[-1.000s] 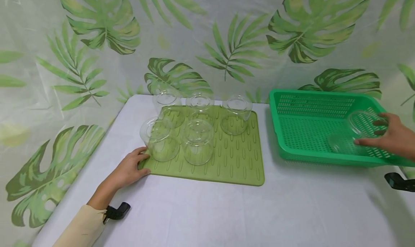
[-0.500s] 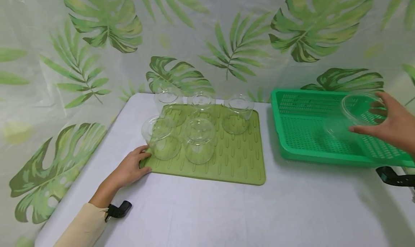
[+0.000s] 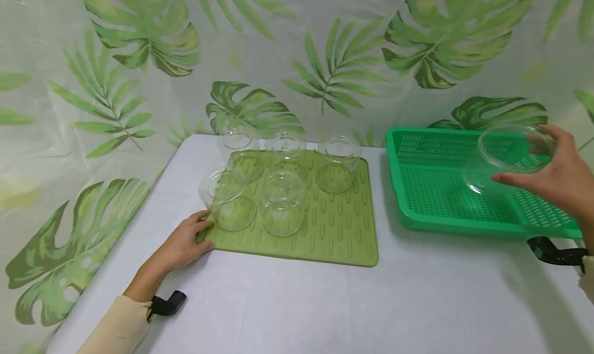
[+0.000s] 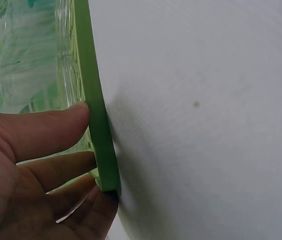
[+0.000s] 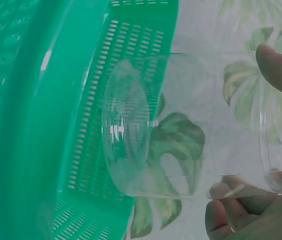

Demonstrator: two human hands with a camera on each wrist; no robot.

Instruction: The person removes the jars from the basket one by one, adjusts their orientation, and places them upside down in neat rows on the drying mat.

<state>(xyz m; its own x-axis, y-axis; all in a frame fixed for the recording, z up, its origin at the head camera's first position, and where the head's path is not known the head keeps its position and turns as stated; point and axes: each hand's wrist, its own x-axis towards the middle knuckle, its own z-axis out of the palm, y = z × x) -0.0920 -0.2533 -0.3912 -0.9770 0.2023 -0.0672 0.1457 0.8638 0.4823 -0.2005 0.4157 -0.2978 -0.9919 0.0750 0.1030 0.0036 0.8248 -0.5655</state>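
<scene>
My right hand [image 3: 563,176] grips a clear glass cup [image 3: 487,158] near its rim, thumb on one side and fingers on the other. The cup is tilted above the green basket [image 3: 445,221]. In the right wrist view, its ringed base [image 5: 126,125] points away from the palm. My left hand [image 3: 185,243] rests at the front left corner of the olive-green ribbed mat [image 3: 339,240]. The left wrist view shows its thumb [image 4: 56,130] and fingers touching the mat's edge. Several similar glass cups [image 3: 283,214] stand on the mat in two rows.
The perforated plastic basket stands right of the mat on a white cloth-covered table [image 3: 315,312]. Behind the table hangs a leaf-printed curtain [image 3: 343,44]. A black wrist camera [image 3: 169,303] sits on the left arm, and another camera [image 3: 554,252] on the right.
My right hand has lifted the glass cup from inside the basket and moved it slightly left, toward the camera. The left hand and the cups on the mat stay in place.
</scene>
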